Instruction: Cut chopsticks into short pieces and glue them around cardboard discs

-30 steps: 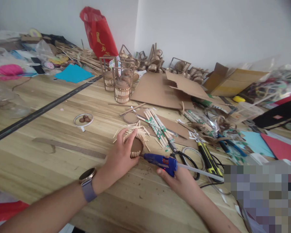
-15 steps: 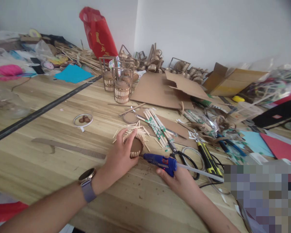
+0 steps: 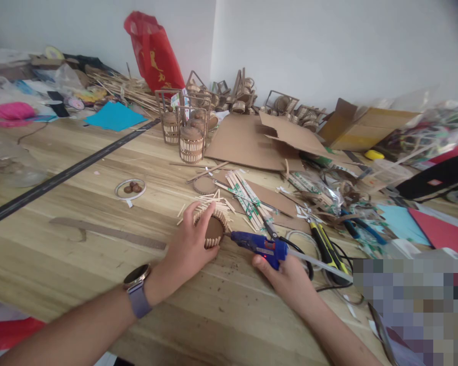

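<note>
My left hand point(image 3: 191, 244) is closed around the left side of a small round cardboard basket point(image 3: 216, 229), whose wall is lined with short wooden sticks. In my right hand point(image 3: 288, 277) is a blue hot glue gun point(image 3: 257, 244) with a long clear glue stick out of its back. Its nozzle points left, at the basket's right rim; whether it touches cannot be made out. Loose cut sticks point(image 3: 225, 205) lie just behind the basket. A strip of cardboard point(image 3: 109, 231) lies left of my left hand.
Behind stand finished stick baskets with handles point(image 3: 191, 145) and cardboard sheets point(image 3: 248, 142). Wrapped chopsticks point(image 3: 248, 198), scissors point(image 3: 277, 234) and a yellow-black cutter point(image 3: 326, 249) lie at right. A white ring point(image 3: 131, 189) encloses several brown balls at left.
The glue gun in my right hand has moved slightly to the right and up, its nozzle shifting along the basket's right rim. My left hand and the basket stay put.
</note>
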The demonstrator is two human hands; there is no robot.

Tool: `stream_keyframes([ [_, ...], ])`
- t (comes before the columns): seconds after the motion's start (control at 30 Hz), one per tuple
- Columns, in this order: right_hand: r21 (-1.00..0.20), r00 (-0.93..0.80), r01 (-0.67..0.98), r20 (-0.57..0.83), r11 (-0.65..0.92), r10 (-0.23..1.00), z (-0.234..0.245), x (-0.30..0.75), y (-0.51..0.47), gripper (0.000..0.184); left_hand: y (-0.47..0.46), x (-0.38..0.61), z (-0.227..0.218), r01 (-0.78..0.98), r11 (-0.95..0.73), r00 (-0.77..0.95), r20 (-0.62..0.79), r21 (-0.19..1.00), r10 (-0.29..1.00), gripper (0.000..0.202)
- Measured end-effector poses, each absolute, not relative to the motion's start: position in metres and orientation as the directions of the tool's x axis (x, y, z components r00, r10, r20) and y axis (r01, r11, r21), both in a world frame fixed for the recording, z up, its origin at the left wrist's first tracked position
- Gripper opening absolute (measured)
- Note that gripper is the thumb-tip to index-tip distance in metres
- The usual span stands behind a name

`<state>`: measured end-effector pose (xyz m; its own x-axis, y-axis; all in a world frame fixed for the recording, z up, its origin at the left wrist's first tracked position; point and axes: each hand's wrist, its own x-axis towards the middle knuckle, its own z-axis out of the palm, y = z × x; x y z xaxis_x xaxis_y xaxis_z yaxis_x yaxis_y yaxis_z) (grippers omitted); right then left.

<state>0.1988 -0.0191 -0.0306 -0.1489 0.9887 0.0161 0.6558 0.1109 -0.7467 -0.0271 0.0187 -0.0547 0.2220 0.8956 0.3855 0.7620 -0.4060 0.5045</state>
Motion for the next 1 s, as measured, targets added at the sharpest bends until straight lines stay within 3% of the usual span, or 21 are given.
stream_keyframes([
  [0.1, -0.776, -0.234, 0.628, -0.12, 0.056, 0.965, -0.015, 0.211, -0.018, 0.053, 0.019, -0.027, -0.055, 0.764, -0.414, 0.22, 0.403, 0.495, 0.888, 0.097],
  [0.23, -0.849, -0.454, 0.508, -0.409, -0.147, 0.792, -0.003, 0.224, -0.019, 0.06, 0.019, -0.028, -0.056, 0.756, -0.425, 0.22, 0.419, 0.498, 0.881, 0.098],
  [0.33, -0.809, -0.444, 0.549, -0.494, -0.208, 0.748, -0.001, 0.225, -0.02, 0.056, 0.019, -0.028, -0.056, 0.758, -0.425, 0.215, 0.425, 0.495, 0.879, 0.098],
  [0.43, -0.685, -0.346, 0.726, -0.435, -0.056, 0.832, 0.001, 0.22, -0.019, 0.052, 0.019, -0.028, -0.056, 0.761, -0.411, 0.213, 0.404, 0.502, 0.889, 0.096],
  [0.6, -0.309, -0.16, 0.946, -0.176, 0.1, 0.971, 0.01, 0.203, -0.006, 0.032, 0.019, -0.027, -0.055, 0.761, -0.407, 0.214, 0.398, 0.504, 0.892, 0.092],
  [0.7, -0.28, -0.2, 0.947, -0.121, 0.159, 0.972, 0.012, 0.185, 0.01, 0.013, 0.019, -0.028, -0.057, 0.755, -0.416, 0.217, 0.406, 0.506, 0.888, 0.092],
  [0.83, -0.251, -0.243, 0.946, -0.124, 0.207, 0.962, 0.004, 0.161, 0.035, 0.003, 0.02, -0.028, -0.059, 0.743, -0.425, 0.22, 0.41, 0.518, 0.885, 0.095],
  [1.0, -0.218, -0.253, 0.952, -0.155, 0.217, 0.955, -0.003, 0.141, 0.057, 0.018, 0.02, -0.028, -0.058, 0.749, -0.425, 0.229, 0.404, 0.508, 0.886, 0.096],
])
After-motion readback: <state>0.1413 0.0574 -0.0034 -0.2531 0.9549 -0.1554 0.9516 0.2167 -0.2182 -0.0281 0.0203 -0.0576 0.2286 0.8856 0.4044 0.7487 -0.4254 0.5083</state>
